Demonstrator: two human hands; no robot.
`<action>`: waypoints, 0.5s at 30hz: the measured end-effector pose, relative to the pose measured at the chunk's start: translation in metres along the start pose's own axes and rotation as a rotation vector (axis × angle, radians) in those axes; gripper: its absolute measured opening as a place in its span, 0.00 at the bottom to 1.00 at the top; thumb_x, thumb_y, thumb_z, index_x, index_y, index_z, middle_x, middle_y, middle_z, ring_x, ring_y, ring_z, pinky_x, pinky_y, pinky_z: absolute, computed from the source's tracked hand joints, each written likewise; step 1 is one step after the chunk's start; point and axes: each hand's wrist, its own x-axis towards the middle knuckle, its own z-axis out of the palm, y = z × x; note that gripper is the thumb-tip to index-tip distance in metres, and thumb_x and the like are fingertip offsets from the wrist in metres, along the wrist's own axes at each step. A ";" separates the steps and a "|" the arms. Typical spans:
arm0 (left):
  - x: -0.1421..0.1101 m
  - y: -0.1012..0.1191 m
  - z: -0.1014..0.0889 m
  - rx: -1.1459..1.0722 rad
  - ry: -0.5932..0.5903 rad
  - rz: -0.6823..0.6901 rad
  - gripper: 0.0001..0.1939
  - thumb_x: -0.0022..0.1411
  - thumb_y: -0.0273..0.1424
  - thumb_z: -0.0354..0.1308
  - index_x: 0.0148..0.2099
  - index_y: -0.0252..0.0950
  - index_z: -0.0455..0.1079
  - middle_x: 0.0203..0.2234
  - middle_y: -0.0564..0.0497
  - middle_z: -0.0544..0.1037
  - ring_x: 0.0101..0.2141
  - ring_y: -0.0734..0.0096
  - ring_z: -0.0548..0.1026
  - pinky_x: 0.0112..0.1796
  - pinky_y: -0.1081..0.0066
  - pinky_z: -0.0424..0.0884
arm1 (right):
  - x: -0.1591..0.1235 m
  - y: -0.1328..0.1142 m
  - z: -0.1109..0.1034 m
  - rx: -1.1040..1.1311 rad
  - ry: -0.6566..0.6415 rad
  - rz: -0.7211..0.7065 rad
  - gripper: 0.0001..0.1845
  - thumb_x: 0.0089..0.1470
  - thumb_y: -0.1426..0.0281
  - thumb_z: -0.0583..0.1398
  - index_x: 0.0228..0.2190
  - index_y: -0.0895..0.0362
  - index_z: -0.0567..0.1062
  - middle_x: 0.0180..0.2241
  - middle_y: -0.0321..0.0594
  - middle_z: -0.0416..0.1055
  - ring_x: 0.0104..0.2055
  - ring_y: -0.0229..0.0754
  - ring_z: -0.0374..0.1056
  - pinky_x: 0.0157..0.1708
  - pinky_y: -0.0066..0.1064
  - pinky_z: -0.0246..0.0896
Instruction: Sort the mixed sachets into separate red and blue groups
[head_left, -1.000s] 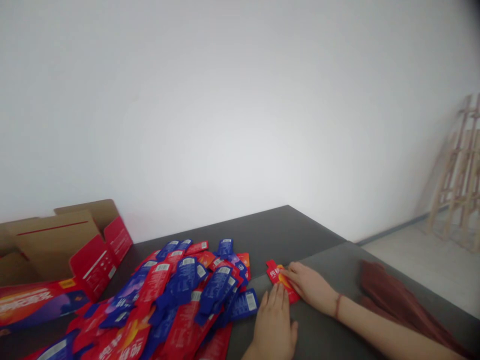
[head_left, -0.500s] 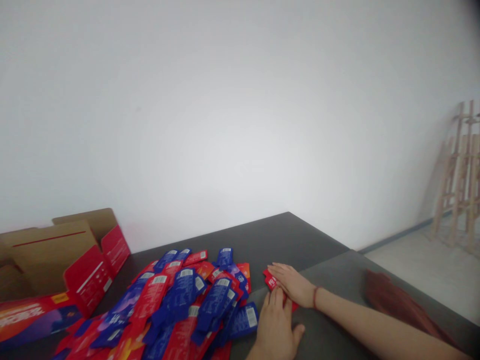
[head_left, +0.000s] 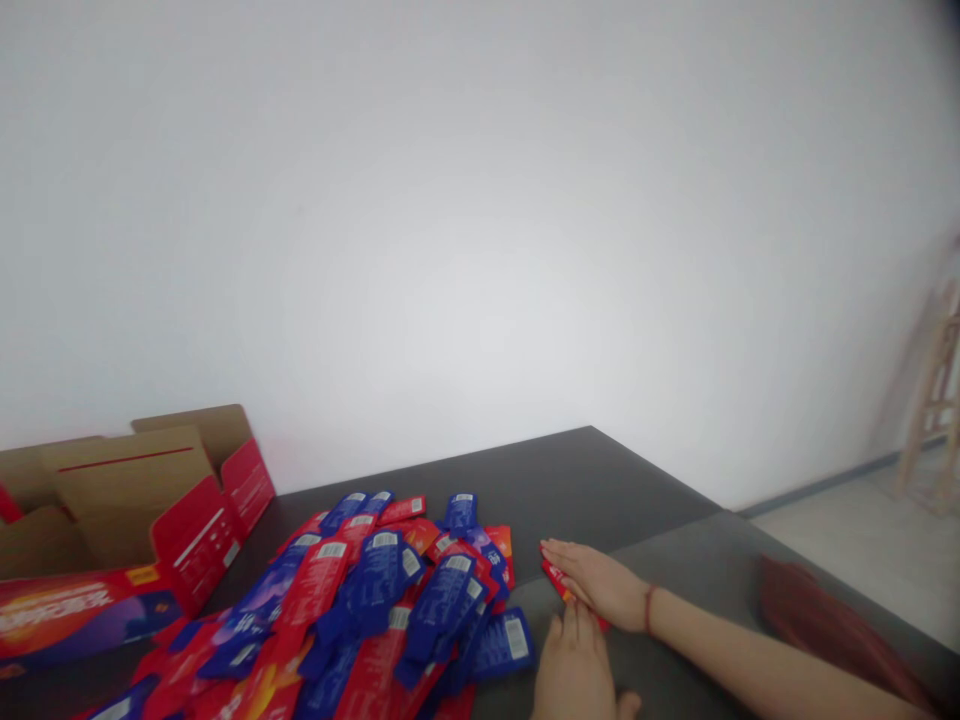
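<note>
A red printed sachet [head_left: 554,577] lies flat on the dark table [head_left: 525,510], mostly covered by my hands. My right hand [head_left: 600,583] rests over it with fingers stretched out, and a thin reddish cord circles that wrist. Lower down, my left hand [head_left: 576,665] lies with its fingers straight, their tips on the sachet's near part. Neither hand is wrapped round anything. Just left of them spreads a heap of red and blue sachets [head_left: 382,575]; a blue sachet [head_left: 501,645] at its edge is nearest my left hand.
An opened red cardboard box [head_left: 199,540] with brown insides stands at the far left. Dark red-brown cloth [head_left: 832,640] lies on the table's right side. Behind the table rises a white wall [head_left: 480,250]. Wooden frames [head_left: 934,410] lean at the far right.
My right hand has slid up over the red sachet, hiding most of it. My left hand has stayed low on the sachet. The camera has turned slightly left.
</note>
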 end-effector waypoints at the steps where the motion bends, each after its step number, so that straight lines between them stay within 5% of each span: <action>1: -0.002 0.002 -0.001 0.011 -0.004 0.001 0.42 0.59 0.46 0.54 0.65 0.22 0.50 0.63 0.33 0.52 0.62 0.47 0.52 0.60 0.53 0.51 | 0.001 -0.001 0.000 -0.005 -0.011 0.011 0.26 0.62 0.66 0.47 0.60 0.59 0.61 0.62 0.46 0.56 0.63 0.45 0.52 0.62 0.41 0.47; 8: -0.009 0.011 -0.004 0.160 0.140 0.032 0.32 0.63 0.42 0.50 0.61 0.21 0.59 0.57 0.30 0.63 0.56 0.46 0.61 0.54 0.54 0.59 | 0.006 -0.014 -0.010 -0.067 -0.081 0.090 0.30 0.61 0.63 0.49 0.61 0.62 0.56 0.63 0.49 0.51 0.65 0.47 0.46 0.63 0.44 0.43; 15: -0.003 0.001 -0.010 0.155 0.153 -0.004 0.21 0.63 0.28 0.47 0.55 0.25 0.67 0.49 0.34 0.72 0.49 0.51 0.68 0.51 0.56 0.62 | -0.050 -0.010 -0.007 0.034 -0.028 0.077 0.34 0.62 0.57 0.48 0.64 0.59 0.48 0.65 0.48 0.44 0.66 0.46 0.41 0.64 0.43 0.40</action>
